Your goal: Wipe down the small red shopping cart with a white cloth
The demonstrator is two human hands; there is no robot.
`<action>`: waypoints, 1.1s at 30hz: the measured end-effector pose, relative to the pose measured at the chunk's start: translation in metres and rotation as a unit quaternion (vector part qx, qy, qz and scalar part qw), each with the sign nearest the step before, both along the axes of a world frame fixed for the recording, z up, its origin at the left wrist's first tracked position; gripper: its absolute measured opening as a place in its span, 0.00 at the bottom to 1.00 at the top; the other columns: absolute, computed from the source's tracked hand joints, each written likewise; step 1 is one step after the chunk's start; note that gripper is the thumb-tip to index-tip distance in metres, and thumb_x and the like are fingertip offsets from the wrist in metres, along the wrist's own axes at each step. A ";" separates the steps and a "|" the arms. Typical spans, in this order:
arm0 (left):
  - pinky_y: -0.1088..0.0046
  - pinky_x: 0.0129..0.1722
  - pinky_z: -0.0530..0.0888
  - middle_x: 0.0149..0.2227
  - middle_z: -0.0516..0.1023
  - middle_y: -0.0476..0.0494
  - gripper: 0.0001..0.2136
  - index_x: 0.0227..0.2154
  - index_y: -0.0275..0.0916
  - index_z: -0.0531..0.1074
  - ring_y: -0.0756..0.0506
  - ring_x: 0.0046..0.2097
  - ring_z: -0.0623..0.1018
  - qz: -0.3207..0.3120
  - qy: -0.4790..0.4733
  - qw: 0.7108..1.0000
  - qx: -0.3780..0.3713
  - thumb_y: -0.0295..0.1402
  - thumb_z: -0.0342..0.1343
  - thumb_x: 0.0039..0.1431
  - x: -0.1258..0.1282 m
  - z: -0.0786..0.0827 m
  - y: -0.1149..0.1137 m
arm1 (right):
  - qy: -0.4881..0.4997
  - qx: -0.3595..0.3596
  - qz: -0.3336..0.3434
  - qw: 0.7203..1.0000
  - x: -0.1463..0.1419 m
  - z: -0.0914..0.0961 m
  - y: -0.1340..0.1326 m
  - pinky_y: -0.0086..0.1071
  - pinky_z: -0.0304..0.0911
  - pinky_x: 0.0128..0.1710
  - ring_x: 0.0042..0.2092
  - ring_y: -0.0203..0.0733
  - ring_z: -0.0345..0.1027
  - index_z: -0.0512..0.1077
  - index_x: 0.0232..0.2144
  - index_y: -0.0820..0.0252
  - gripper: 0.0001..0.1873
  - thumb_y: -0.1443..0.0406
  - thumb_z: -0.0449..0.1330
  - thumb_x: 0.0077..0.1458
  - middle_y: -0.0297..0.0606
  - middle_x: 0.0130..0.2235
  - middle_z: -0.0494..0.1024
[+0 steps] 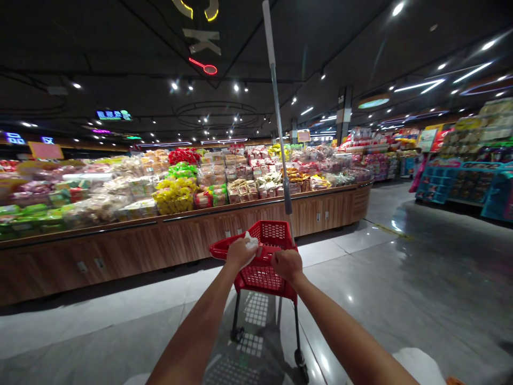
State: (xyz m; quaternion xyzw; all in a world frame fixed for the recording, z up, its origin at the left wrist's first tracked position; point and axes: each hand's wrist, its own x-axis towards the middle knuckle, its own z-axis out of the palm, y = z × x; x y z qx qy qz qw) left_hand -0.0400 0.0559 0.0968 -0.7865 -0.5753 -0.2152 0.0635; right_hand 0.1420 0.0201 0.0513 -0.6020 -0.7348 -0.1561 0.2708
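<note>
A red plastic shopping cart stands in front of me, its basket of open mesh on dark legs with wheels. My left hand is closed at the left part of the cart's handle, with a crumpled white cloth or tissue in its fingers. On the right part of the handle, my right hand is wrapped in a fist. A long pole with a pale upper end and a grey lower grip rises from the cart's right side, tilted slightly left. Its lower end is hidden behind the basket rim and my right hand.
A long wood-panelled display counter heaped with packaged snacks crosses ahead, beyond the cart. At its right end, shiny grey floor opens into an aisle. Blue display racks with goods stand at the far right.
</note>
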 end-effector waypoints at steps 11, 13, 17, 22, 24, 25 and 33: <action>0.68 0.44 0.70 0.39 0.78 0.41 0.11 0.40 0.43 0.76 0.43 0.43 0.76 -0.099 -0.022 0.993 0.064 0.38 0.51 0.61 0.039 -0.019 -0.029 | -0.018 -0.006 0.017 1.000 0.001 0.004 -0.003 0.29 0.54 0.28 0.29 0.41 0.73 0.77 0.25 0.60 0.16 0.64 0.51 0.58 0.42 0.29 0.81; 0.68 0.43 0.70 0.37 0.78 0.40 0.13 0.39 0.41 0.76 0.43 0.42 0.76 -0.055 -0.022 0.997 0.038 0.40 0.49 0.62 0.032 -0.012 -0.020 | -0.021 -0.004 0.019 1.000 0.000 0.004 -0.002 0.29 0.53 0.28 0.28 0.40 0.73 0.76 0.23 0.60 0.17 0.64 0.51 0.58 0.42 0.28 0.80; 0.69 0.41 0.69 0.37 0.78 0.38 0.17 0.36 0.38 0.76 0.43 0.41 0.77 0.050 -0.032 0.998 -0.009 0.40 0.44 0.65 -0.003 0.004 0.001 | -0.019 0.004 0.019 1.000 -0.001 0.002 0.000 0.29 0.53 0.27 0.27 0.39 0.72 0.77 0.22 0.59 0.18 0.64 0.51 0.58 0.41 0.27 0.80; 0.71 0.40 0.67 0.37 0.78 0.43 0.17 0.37 0.41 0.76 0.44 0.41 0.77 0.083 -0.067 0.994 -0.006 0.40 0.42 0.66 -0.043 0.001 0.004 | -0.017 0.011 0.020 1.000 0.000 -0.001 -0.001 0.28 0.53 0.28 0.27 0.39 0.72 0.76 0.22 0.59 0.16 0.64 0.52 0.57 0.40 0.27 0.80; 0.71 0.39 0.67 0.34 0.78 0.42 0.18 0.35 0.39 0.76 0.44 0.39 0.77 0.108 -0.079 0.991 0.018 0.42 0.43 0.65 -0.044 -0.008 -0.003 | -0.013 0.012 0.017 1.000 0.001 -0.003 0.000 0.28 0.53 0.28 0.27 0.39 0.72 0.76 0.22 0.59 0.17 0.64 0.52 0.57 0.40 0.27 0.80; 0.71 0.39 0.68 0.34 0.77 0.41 0.18 0.35 0.38 0.76 0.44 0.39 0.76 0.117 -0.086 0.989 0.037 0.42 0.44 0.65 -0.041 -0.013 -0.008 | -0.012 0.013 0.015 1.000 0.002 -0.004 0.000 0.29 0.53 0.28 0.27 0.39 0.71 0.76 0.22 0.59 0.17 0.64 0.52 0.56 0.41 0.27 0.80; 0.66 0.45 0.68 0.39 0.77 0.39 0.11 0.36 0.40 0.76 0.42 0.43 0.75 -0.050 -0.033 0.993 0.105 0.38 0.50 0.62 0.037 -0.025 -0.029 | -0.015 0.013 0.024 1.000 0.000 0.000 -0.002 0.29 0.51 0.27 0.28 0.40 0.72 0.76 0.23 0.59 0.17 0.63 0.52 0.57 0.41 0.27 0.80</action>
